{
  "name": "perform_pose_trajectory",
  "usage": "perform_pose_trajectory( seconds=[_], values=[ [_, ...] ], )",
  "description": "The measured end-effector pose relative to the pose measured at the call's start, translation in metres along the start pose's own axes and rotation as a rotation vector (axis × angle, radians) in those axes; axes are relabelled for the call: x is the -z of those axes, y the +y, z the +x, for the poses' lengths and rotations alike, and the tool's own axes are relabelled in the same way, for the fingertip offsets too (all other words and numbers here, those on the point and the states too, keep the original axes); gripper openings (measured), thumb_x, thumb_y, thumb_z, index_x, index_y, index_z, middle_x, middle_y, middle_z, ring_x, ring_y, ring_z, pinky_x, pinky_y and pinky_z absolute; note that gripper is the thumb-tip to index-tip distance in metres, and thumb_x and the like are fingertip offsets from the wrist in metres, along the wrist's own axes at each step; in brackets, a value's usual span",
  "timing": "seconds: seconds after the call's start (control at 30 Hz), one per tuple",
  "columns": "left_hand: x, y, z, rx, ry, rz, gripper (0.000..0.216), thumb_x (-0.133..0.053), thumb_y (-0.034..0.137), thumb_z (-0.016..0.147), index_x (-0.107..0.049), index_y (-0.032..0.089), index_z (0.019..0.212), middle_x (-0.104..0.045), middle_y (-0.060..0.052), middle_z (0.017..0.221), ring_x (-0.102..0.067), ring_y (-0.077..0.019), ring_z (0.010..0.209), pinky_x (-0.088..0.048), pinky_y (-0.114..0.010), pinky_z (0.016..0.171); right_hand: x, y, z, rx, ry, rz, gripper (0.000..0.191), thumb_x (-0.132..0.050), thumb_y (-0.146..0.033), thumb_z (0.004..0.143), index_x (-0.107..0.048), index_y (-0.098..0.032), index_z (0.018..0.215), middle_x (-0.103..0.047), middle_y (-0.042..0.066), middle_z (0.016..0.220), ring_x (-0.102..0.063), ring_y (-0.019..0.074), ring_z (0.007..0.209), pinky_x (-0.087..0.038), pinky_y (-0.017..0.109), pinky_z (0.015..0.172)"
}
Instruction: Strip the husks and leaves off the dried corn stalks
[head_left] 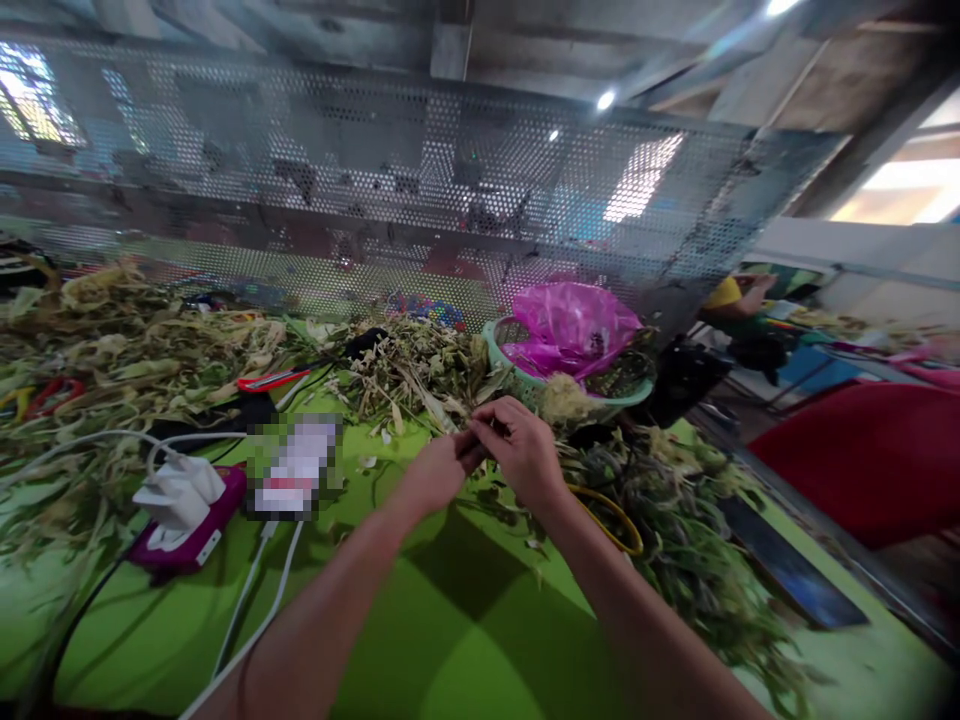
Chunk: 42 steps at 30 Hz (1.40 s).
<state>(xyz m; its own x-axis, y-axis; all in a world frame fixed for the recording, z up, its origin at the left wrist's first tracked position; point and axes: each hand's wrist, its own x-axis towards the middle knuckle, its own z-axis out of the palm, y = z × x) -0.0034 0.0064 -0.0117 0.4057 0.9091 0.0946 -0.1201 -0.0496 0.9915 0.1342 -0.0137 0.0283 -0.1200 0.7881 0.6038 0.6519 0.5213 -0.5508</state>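
Note:
Both my hands meet over the green table [465,620], just in front of a heap of dried plant stems and leaves [420,375]. My left hand [439,472] is closed, its fingers pinched against the right hand. My right hand [521,445] is curled, thumb and fingers pinching a thin stem from the heap. What sits between the left fingers is hidden by the right hand. A green basket [517,380] lined with a pink plastic bag [574,325] stands just behind my hands.
More plant cuttings lie at the left [127,340] and right [675,510]. Red-handled scissors [274,380], a purple power strip with white chargers [184,510], white cables [255,590] and a dark phone [787,570] lie on the table. A perforated metal screen [420,190] backs it. Another person [739,300] sits far right.

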Motion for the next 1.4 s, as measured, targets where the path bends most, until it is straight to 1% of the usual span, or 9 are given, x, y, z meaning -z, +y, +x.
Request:
perform_pose_trajectory(
  seconds=[0.13,0.23,0.4,0.6,0.87,1.0,1.17,1.27,1.4],
  values=[
    [0.008,0.005,0.007,-0.115,0.117,0.124,0.02,-0.059,0.034,0.078,-0.064,0.017,0.068,-0.061,-0.004,0.078,-0.052,-0.0184,0.083,-0.042,-0.029,0.078,0.011,0.008,0.005,-0.082,0.061,0.021,0.018,-0.055,-0.036,0.086,-0.063,-0.021,0.086,-0.063,0.005,0.087,-0.056,0.0194,0.079,-0.043,0.029,0.07],
    [0.013,0.006,0.009,-0.062,0.196,0.011,0.021,-0.059,0.036,0.078,-0.064,0.016,0.074,-0.059,-0.003,0.075,-0.052,-0.0156,0.077,-0.042,-0.028,0.076,0.012,0.013,0.005,-0.176,-0.05,0.049,0.026,-0.054,-0.043,0.086,-0.062,-0.02,0.079,-0.061,0.002,0.075,-0.053,0.0173,0.07,-0.039,0.027,0.063],
    [0.013,0.012,0.006,0.013,0.161,-0.291,0.037,-0.071,0.038,0.069,-0.065,0.014,0.096,-0.064,-0.002,0.079,-0.055,-0.013,0.072,-0.044,-0.027,0.074,0.0,0.015,0.002,-0.218,-0.182,0.128,0.026,-0.056,-0.043,0.084,-0.061,-0.019,0.074,-0.056,-0.001,0.068,-0.049,0.0155,0.066,-0.037,0.025,0.062],
    [0.018,0.016,0.005,0.005,0.177,-0.2,0.032,-0.073,0.041,0.068,-0.069,0.012,0.082,-0.067,-0.004,0.077,-0.057,-0.0145,0.074,-0.044,-0.028,0.075,-0.001,0.015,0.003,-0.261,-0.185,0.196,0.025,-0.057,-0.042,0.082,-0.06,-0.02,0.071,-0.053,-0.001,0.066,-0.047,0.0149,0.066,-0.037,0.025,0.061],
    [0.017,0.017,0.002,0.164,0.092,-0.561,0.029,-0.08,0.029,0.058,-0.071,0.012,0.079,-0.067,-0.004,0.066,-0.058,-0.0128,0.062,-0.046,-0.026,0.065,-0.006,0.02,0.004,-0.356,-0.233,0.411,0.029,-0.06,-0.046,0.078,-0.057,-0.02,0.066,-0.052,-0.002,0.062,-0.047,0.0143,0.062,-0.037,0.025,0.06],
    [0.024,0.011,0.005,0.13,0.082,-0.471,0.03,-0.08,0.031,0.06,-0.071,0.013,0.082,-0.068,-0.003,0.072,-0.058,-0.0111,0.066,-0.043,-0.023,0.064,-0.005,0.024,0.004,-0.211,-0.109,0.217,0.021,-0.061,-0.04,0.081,-0.062,-0.02,0.073,-0.057,0.001,0.071,-0.053,0.0174,0.072,-0.041,0.028,0.068],
    [0.025,0.013,0.007,0.093,0.19,-0.399,0.038,-0.082,0.036,0.056,-0.069,0.013,0.084,-0.065,0.0,0.071,-0.054,-0.0094,0.063,-0.044,-0.022,0.061,0.002,0.009,0.003,-0.01,0.142,-0.008,0.014,-0.064,-0.03,0.08,-0.061,-0.021,0.09,-0.058,0.006,0.095,-0.053,0.0224,0.093,-0.043,0.033,0.079],
    [0.024,0.015,0.008,0.078,0.21,-0.402,0.041,-0.083,0.038,0.053,-0.068,0.013,0.083,-0.064,0.0,0.069,-0.054,-0.0092,0.061,-0.046,-0.024,0.063,0.001,-0.003,0.001,0.017,0.128,-0.131,0.011,-0.064,-0.032,0.081,-0.061,-0.022,0.079,-0.058,0.005,0.089,-0.053,0.0226,0.091,-0.041,0.035,0.082],
    [0.024,0.013,0.008,0.058,0.245,-0.386,0.04,-0.082,0.039,0.054,-0.068,0.013,0.081,-0.062,0.001,0.067,-0.054,-0.0098,0.06,-0.046,-0.025,0.063,-0.009,-0.005,-0.003,0.006,-0.018,-0.277,0.012,-0.066,-0.033,0.079,-0.063,-0.021,0.077,-0.062,0.005,0.089,-0.054,0.024,0.09,-0.038,0.037,0.083]
  ],
)
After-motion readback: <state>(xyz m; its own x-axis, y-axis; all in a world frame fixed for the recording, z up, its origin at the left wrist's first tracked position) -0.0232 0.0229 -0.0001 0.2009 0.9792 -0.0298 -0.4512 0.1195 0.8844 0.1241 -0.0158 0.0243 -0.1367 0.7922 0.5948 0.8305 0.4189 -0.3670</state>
